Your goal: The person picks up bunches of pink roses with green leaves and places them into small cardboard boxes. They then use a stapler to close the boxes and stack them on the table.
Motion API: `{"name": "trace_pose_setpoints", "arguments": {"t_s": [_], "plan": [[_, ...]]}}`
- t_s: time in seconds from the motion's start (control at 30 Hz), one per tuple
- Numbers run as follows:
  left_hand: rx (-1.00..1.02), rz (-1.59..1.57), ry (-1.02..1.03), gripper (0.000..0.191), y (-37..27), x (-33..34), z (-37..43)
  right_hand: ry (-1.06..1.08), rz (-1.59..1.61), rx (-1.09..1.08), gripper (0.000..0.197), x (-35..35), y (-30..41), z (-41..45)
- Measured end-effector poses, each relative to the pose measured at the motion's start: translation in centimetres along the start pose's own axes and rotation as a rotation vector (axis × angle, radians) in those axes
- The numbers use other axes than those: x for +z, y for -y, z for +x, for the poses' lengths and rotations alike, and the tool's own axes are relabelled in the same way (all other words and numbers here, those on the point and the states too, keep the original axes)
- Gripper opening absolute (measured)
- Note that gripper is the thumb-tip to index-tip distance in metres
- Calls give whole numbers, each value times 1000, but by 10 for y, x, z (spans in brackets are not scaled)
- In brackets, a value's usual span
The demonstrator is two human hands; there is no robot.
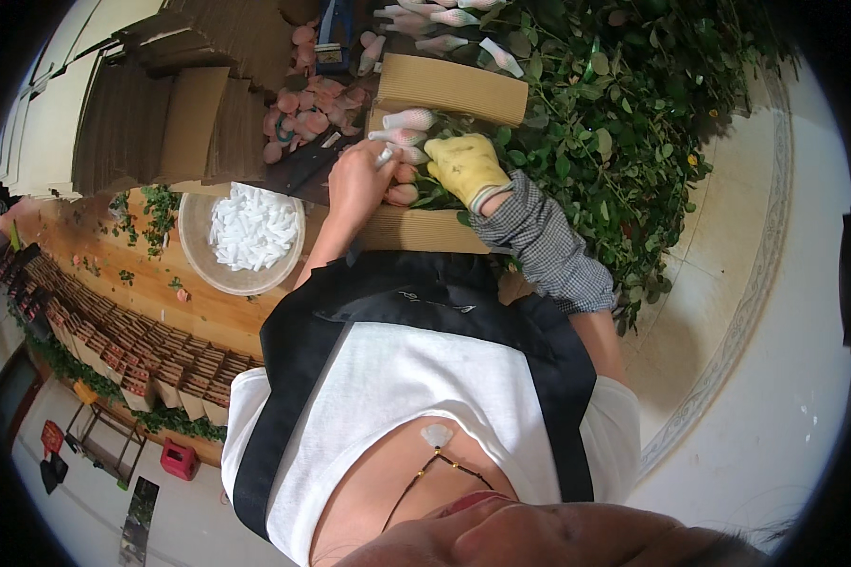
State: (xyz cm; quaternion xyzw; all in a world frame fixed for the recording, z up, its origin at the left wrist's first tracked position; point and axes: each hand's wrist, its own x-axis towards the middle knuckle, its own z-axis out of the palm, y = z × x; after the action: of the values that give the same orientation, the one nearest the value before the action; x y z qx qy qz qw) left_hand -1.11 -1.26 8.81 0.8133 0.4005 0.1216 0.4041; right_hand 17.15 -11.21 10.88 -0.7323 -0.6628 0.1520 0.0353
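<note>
My bare left hand (358,181) pinches a small white sleeve (385,156) between its fingertips, beside pink rose buds (401,194). Opposite it, my right hand (464,166) wears a stained yellow glove and rests over leafy stems, its curled fingers close to a netted bud. Whether it grips a stem cannot be told. Several buds in white netting (408,118) lie in a row just above my left hand. Corrugated cardboard (454,88) lies above the row, and another corrugated strip (422,230) lies below the bare buds, near the black apron.
A round basin (191,259) of white sleeves stands left. Behind it are cardboard stacks (138,120) and loose pink petals (315,113). A blue tool (335,32) and more netted buds (454,18) lie farther up. Leafy rose stems (596,142) fill the right; packed cartons (142,354) line the lower left.
</note>
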Motion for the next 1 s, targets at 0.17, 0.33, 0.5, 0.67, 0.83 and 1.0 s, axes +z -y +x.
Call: {"name": "trace_pose_setpoints", "arguments": {"t_s": [0.17,0.33,0.5,0.67,0.83,1.0], "plan": [[-227,-730,-398,13,60,-50,3,-65,83,-64,14,-5,-3,-5],[-220,-268,-39,37,33,-31,1,-173,124,-27,17,-30,10,-4],[-90,-88,-26,36,7,-4,18,-305,-63,7,14,11,0,12],[-156,-482,-344,19,41,-19,8,-323,-32,151,10,7,4,12],[-231,-566,43,22,31,-52,-2,-244,18,149,16,3,-1,8],[-102,-170,-18,31,-30,-16,16,-153,2,287,17,8,1,14]]}}
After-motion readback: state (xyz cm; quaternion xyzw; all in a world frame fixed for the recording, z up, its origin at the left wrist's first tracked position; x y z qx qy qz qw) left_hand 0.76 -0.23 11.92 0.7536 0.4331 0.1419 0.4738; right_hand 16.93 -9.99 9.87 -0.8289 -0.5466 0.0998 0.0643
